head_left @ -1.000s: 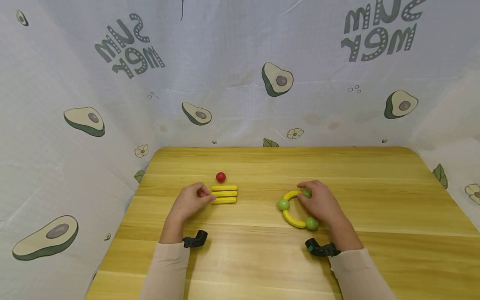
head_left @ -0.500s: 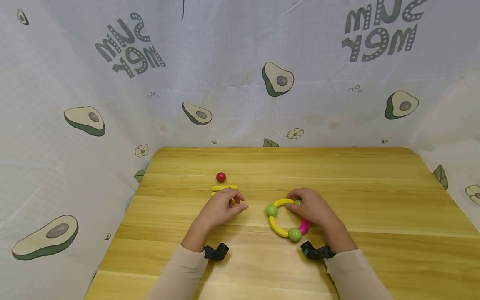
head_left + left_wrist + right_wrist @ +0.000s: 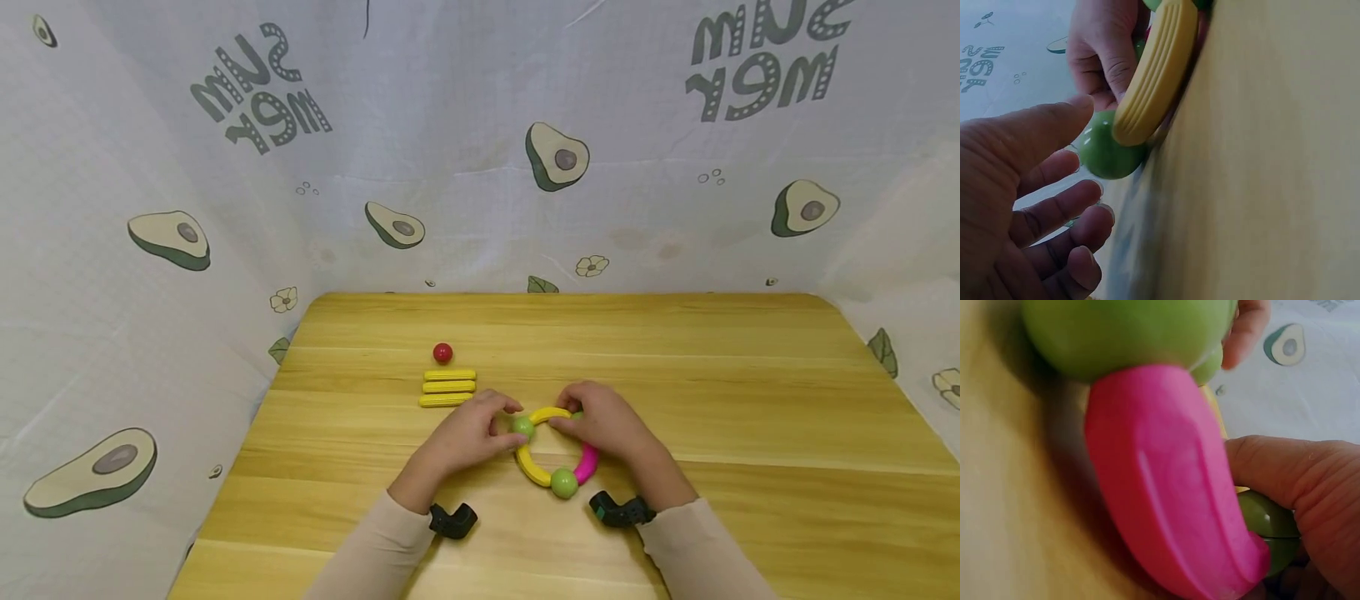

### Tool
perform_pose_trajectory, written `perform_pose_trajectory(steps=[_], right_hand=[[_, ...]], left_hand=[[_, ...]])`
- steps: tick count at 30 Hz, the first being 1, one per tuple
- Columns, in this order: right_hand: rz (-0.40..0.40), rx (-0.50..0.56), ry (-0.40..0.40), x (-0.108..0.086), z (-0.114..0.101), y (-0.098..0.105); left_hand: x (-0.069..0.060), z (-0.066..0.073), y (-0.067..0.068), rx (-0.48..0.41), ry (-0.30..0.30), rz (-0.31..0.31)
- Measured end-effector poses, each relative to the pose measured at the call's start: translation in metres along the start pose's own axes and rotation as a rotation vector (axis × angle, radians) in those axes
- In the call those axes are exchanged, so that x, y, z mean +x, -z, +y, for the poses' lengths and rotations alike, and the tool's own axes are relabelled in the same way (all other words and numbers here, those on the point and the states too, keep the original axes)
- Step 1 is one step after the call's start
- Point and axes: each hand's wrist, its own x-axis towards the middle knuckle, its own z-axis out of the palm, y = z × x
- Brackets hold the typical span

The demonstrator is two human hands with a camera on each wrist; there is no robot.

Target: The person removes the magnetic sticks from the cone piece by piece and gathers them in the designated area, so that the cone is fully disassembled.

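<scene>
A toy ring of green balls and curved rods lies on the wooden table. Two of its rods are yellow [image 3: 534,469]; the third is magenta [image 3: 588,464]. My right hand [image 3: 606,423] holds the ring at its far-right green ball [image 3: 1266,526], thumb on the near side and fingers mostly hidden. Beside the left green ball [image 3: 522,429] is my left hand [image 3: 468,435], fingers loosely bent and spread around it. In the left wrist view the thumb tip is close to that ball [image 3: 1110,153]; contact cannot be told. The front green ball [image 3: 564,483] is untouched.
Several straight yellow ribbed rods [image 3: 449,387] lie in parallel, left of the ring and behind my left hand. A small red ball [image 3: 442,353] sits behind them. A white printed curtain [image 3: 480,167] hangs along the table's back edge.
My right hand has drawn the ring left and toward me. My left hand has moved right, away from the straight yellow rods and up to the ring's left ball.
</scene>
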Motion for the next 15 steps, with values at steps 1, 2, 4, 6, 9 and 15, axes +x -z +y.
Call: perform_pose_trajectory(steps=[1, 2, 4, 6, 9, 15], right_hand=[[-0.002, -0.001, 0.007, 0.0003, -0.0009, -0.0010], [-0.002, 0.002, 0.004, 0.0005, -0.0014, -0.0017], [-0.005, 0.003, 0.001, 0.0006, -0.0022, -0.0027], [-0.007, 0.000, -0.005, 0.0003, -0.0023, -0.0032], [-0.005, -0.006, -0.016, 0.0001, -0.0021, -0.0032], [-0.003, -0.012, -0.009, -0.0001, -0.0015, -0.0042]], left_hand=[[0.0004, -0.0001, -0.0014, 0.008, -0.003, -0.007], [0.0008, -0.0004, -0.0026, 0.016, -0.007, -0.015], [0.0014, -0.0006, -0.0050, 0.028, -0.010, -0.029], [0.0014, 0.0003, -0.0062, 0.035, -0.004, -0.038], [0.0010, 0.0026, -0.0064, 0.028, 0.018, -0.037], [0.0006, 0.0041, -0.0065, 0.005, 0.048, -0.027]])
